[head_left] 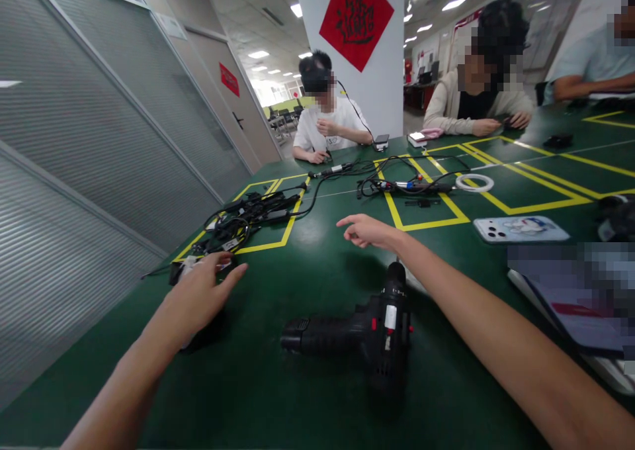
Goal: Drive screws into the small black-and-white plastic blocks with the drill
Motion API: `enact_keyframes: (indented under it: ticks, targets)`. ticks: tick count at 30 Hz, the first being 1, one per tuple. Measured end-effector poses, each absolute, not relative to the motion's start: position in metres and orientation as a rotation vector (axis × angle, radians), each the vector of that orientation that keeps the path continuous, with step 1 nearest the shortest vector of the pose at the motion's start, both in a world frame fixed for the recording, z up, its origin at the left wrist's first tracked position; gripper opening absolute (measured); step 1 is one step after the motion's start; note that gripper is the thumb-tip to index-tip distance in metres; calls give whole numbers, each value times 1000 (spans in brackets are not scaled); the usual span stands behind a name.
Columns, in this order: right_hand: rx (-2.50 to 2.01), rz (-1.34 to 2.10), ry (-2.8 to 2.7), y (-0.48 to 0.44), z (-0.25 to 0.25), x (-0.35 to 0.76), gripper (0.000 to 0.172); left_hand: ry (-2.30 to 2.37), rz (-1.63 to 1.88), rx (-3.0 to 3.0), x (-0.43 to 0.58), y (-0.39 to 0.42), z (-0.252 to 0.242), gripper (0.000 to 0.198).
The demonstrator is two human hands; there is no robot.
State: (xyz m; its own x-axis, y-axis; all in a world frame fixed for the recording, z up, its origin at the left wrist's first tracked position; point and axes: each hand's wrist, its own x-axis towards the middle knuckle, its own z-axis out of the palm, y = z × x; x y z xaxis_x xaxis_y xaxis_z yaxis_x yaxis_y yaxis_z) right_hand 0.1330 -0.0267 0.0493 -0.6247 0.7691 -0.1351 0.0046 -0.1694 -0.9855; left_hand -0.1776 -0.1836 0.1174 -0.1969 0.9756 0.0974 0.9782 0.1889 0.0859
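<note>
A black cordless drill (389, 331) lies on its side on the green table (258, 397), its chuck pointing away from me and its handle to the left. Beyond the chuck, my right hand (367, 231) hovers over the table with the index finger stretched out and the others loosely curled, holding nothing visible. To the left, my left hand (206, 294) has its thumb spread from its fingers. It is over a dark object (203, 334) that it mostly hides; I cannot tell whether they touch. A tangle of black cables (253, 212) lies just past that hand.
A phone (520, 229) and a stack of notebooks (570, 304) lie at the right. Farther back are more cables (407, 186), a white cable coil (475, 183) and yellow tape outlines (434, 225). Several people sit around the table's far side.
</note>
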Motion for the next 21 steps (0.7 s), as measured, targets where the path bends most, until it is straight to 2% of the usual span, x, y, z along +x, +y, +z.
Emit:
enact_keyframes:
  ticks: [5,8,11,16,21]
  targets:
    - [-716,2062,-1566,-52,48,107,54,-1856,-396,-2449,-90,-157,119,45]
    - [-518,2171,-1494,-56,45,103,40,-1628,-440,-2635,-55,-134,103,41]
    - [-446,2180,-1374,-55,43,104,26,-1565,-494,-2714,-36,-117,89,39]
    - [-475,2178,-1203,-52,47,107,32,-1566,-610,-2725,-26,-109,81,22]
    - [-456,2209,-1211,-53,48,106,29,-1599,-741,-2710,-25,-112,82,27]
